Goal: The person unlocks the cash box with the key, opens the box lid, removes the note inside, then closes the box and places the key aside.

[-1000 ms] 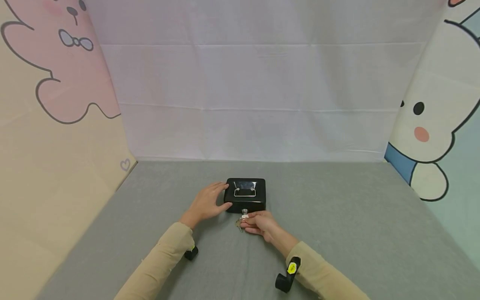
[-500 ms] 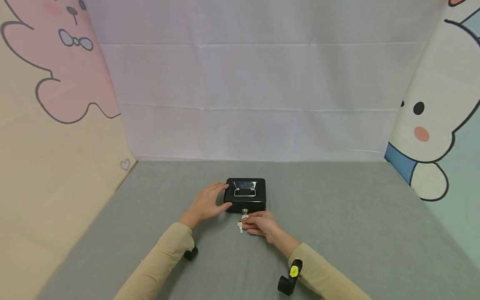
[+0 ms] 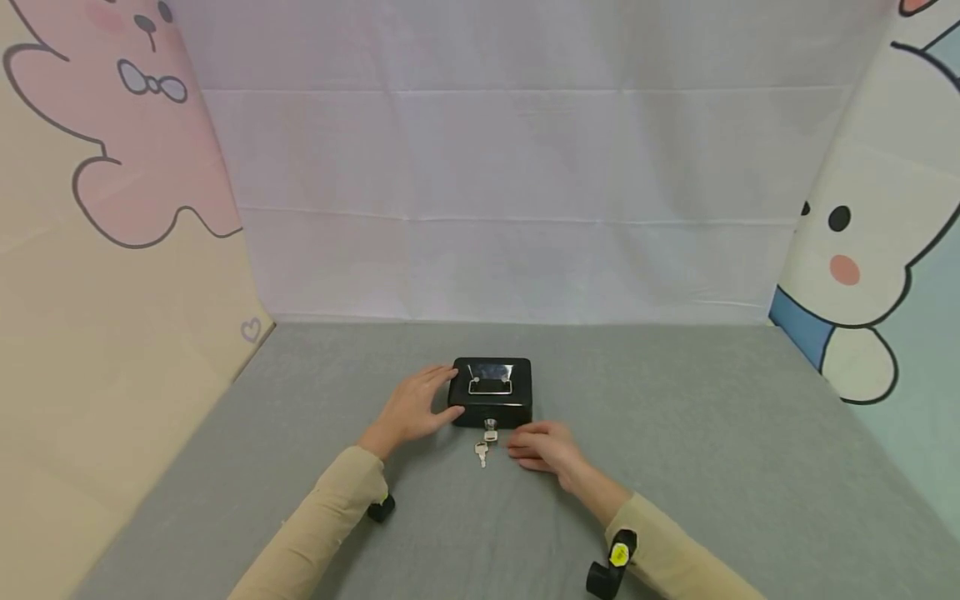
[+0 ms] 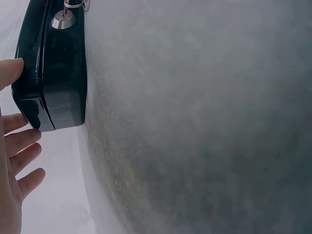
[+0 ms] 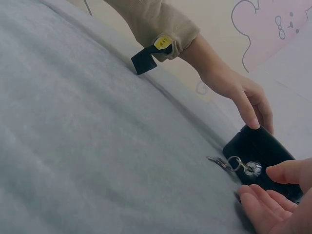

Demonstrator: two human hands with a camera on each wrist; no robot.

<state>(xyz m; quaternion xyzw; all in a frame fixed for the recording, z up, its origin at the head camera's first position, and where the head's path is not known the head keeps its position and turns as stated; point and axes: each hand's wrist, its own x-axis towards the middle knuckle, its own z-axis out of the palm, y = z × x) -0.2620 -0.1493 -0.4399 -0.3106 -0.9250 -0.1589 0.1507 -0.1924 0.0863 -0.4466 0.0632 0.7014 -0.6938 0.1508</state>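
Keys (image 3: 482, 451) just beside right fingers (image 3: 527, 442).

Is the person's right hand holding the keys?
No, the head view shows a gap between the right hand and the keys at the lock of the black box.

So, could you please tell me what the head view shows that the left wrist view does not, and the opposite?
Only the head view: the right hand, holding nothing; the wire handle on top of the box; the pink cartoon figure and the white cartoon figure.

Only the left wrist view: the left end wall of the box, seen close up.

Both: the black box, its silver lock, the left hand touching the box's left side, and the grey cloth.
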